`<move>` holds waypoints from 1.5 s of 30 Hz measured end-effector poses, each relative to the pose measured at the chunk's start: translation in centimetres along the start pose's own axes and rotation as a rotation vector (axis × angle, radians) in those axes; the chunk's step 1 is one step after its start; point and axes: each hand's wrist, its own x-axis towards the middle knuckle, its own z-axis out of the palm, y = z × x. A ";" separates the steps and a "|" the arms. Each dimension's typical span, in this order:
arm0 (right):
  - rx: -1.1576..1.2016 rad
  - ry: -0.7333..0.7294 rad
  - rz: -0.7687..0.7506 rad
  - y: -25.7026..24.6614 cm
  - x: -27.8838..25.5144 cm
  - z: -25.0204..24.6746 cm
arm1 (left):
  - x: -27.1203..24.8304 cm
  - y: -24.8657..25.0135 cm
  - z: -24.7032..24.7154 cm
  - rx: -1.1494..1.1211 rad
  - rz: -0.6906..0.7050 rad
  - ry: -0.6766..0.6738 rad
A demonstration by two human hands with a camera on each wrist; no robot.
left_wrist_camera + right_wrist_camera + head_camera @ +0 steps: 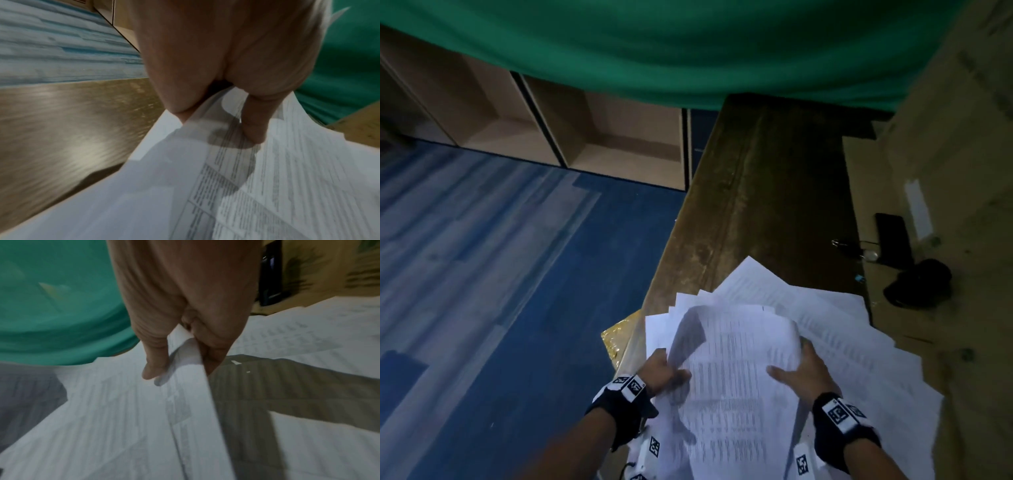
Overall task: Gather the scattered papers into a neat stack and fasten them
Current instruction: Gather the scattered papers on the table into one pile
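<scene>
Both hands, L (661, 371) & R (802, 370), pinch papers (736, 359) at opp. edges.

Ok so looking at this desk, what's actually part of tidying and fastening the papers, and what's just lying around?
Part of the job:
- printed sheets, lifted between both hands
- scattered papers spread underneath on the desk
- left hand and right hand, each gripping a side edge
- binder clip, probably the fastener

Just lying about:
- black phone
- black pouch
- green cloth
</scene>
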 end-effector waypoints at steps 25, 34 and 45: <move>0.067 -0.360 0.049 -2.3 1.8 -0.7 | 2.8 5.4 -1.0 -0.304 -0.043 -0.128; -0.120 0.142 -0.016 -2.9 10.2 -5.0 | 4.4 4.1 -3.0 -0.232 -0.146 0.152; -0.735 -0.008 -0.009 -1.4 14.8 -8.2 | 5.6 3.0 -4.4 -0.218 -0.231 0.182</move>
